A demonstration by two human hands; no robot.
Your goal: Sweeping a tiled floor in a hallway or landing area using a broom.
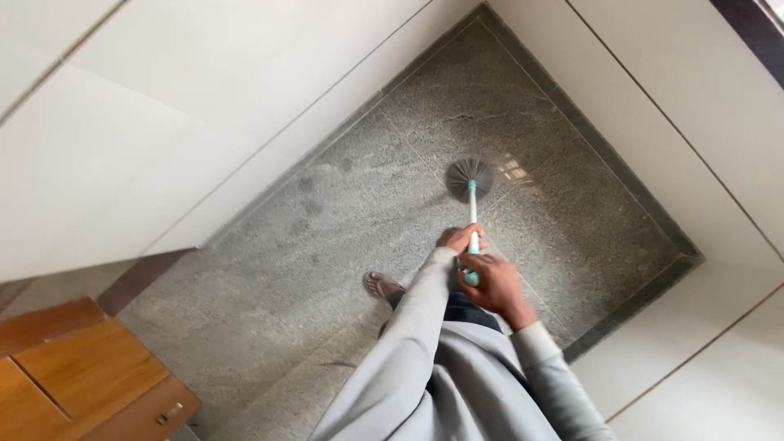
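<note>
A long-handled brush with a round grey bristle head [470, 177] and a white and teal handle [472, 214] rests bristles-down on the grey granite floor [327, 237]. My left hand [462, 238] grips the handle higher toward the bristles. Just below it, my right hand [495, 284] holds the teal end of the handle. Both arms wear grey sleeves. A foot in a sandal [382, 285] stands on the floor to the left of my hands.
White tiled walls [204, 106] enclose the floor on the left, top and right, with a dark stone border [629, 310] along their base. A wooden door or cabinet with a metal latch [90, 376] is at the lower left.
</note>
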